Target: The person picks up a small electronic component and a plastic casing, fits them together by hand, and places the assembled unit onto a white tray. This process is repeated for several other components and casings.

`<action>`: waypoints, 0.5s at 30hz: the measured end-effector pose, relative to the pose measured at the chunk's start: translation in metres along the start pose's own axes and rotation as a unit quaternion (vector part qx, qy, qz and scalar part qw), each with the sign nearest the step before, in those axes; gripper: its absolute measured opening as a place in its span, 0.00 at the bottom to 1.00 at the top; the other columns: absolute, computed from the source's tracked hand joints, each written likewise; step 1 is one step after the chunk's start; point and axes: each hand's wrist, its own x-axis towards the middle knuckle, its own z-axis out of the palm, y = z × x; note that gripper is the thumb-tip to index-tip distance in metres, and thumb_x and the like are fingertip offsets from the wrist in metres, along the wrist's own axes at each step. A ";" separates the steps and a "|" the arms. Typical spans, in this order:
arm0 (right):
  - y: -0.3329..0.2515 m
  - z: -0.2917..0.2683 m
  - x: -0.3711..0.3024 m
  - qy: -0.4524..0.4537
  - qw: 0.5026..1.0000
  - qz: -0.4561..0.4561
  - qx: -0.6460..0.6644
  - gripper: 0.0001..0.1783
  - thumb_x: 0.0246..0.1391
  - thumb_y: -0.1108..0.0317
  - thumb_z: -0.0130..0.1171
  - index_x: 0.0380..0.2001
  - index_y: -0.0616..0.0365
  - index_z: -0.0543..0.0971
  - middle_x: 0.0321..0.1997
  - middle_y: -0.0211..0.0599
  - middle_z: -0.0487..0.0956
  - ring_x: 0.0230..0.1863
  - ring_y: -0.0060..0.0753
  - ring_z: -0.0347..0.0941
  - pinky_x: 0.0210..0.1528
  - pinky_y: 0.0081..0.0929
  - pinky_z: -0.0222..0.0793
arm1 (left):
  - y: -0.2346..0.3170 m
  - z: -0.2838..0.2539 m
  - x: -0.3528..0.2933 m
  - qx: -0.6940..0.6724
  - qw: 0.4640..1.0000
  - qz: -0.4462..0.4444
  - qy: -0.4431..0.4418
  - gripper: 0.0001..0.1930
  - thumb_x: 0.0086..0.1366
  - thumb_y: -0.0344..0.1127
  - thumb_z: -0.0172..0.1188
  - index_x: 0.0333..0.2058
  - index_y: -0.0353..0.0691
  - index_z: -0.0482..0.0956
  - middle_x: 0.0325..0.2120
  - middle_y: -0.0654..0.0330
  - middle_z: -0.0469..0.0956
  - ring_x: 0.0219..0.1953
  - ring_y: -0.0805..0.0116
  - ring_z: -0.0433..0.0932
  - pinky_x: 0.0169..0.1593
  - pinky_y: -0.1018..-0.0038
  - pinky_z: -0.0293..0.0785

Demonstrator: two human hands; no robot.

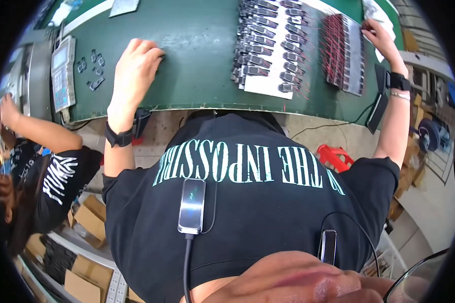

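On the left half of the green table, my left hand (138, 61) rests with its fingers curled in. Whatever lies inside them, if anything, is hidden. Several small black parts (97, 69) lie loose to the left of it. At the far right, my right hand (380, 38) has thumb and fingers drawn together beside the upper end of a long grey strip (355, 55); what is between the fingertips is too small to make out. Thin red wires (333, 48) stand in a dense row along that strip. Between my hands, black wired parts (262, 38) sit in rows on white board (268, 86).
A grey device with screen and keys (62, 76) stands at the table's left edge. White crumpled material (380, 17) lies beyond my right hand. A dark flat device (377, 113) is by the right edge. A red stool (334, 157) is below. Another person's arm (45, 132) is at left.
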 end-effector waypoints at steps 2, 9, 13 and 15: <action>0.013 0.000 -0.002 -0.040 0.998 0.046 -0.003 0.11 0.60 0.69 0.58 0.44 0.62 0.74 0.37 0.37 0.77 0.41 0.26 0.73 0.46 0.26 0.70 | 0.009 -0.005 0.007 -0.094 0.993 -0.060 0.041 0.08 0.57 0.27 0.63 0.37 0.40 0.82 0.32 0.61 0.78 0.36 0.63 0.76 0.41 0.72 0.75; -0.101 -0.022 0.006 0.000 0.957 0.091 -0.277 0.16 0.48 0.56 0.64 0.39 0.51 0.85 0.35 0.43 0.83 0.41 0.34 0.81 0.45 0.36 0.73 | 0.035 -0.008 0.027 -0.437 0.864 -0.193 0.157 0.13 0.65 0.24 0.59 0.48 0.35 0.80 0.33 0.63 0.79 0.29 0.81 0.75 0.34 0.84 0.72; -0.012 0.008 -0.013 0.011 0.999 0.035 0.008 0.12 0.57 0.71 0.58 0.44 0.61 0.75 0.36 0.38 0.78 0.39 0.33 0.75 0.46 0.29 0.71 | 0.047 -0.007 0.044 -0.552 0.777 -0.232 0.194 0.12 0.66 0.26 0.59 0.48 0.32 0.80 0.35 0.63 0.79 0.29 0.80 0.74 0.34 0.84 0.72; -0.010 0.011 -0.008 0.019 0.999 0.030 0.001 0.12 0.57 0.71 0.58 0.44 0.61 0.75 0.35 0.39 0.78 0.39 0.33 0.75 0.46 0.29 0.71 | 0.046 -0.003 0.044 -0.542 0.781 -0.235 0.203 0.12 0.66 0.26 0.59 0.47 0.32 0.80 0.36 0.62 0.79 0.29 0.80 0.74 0.34 0.84 0.72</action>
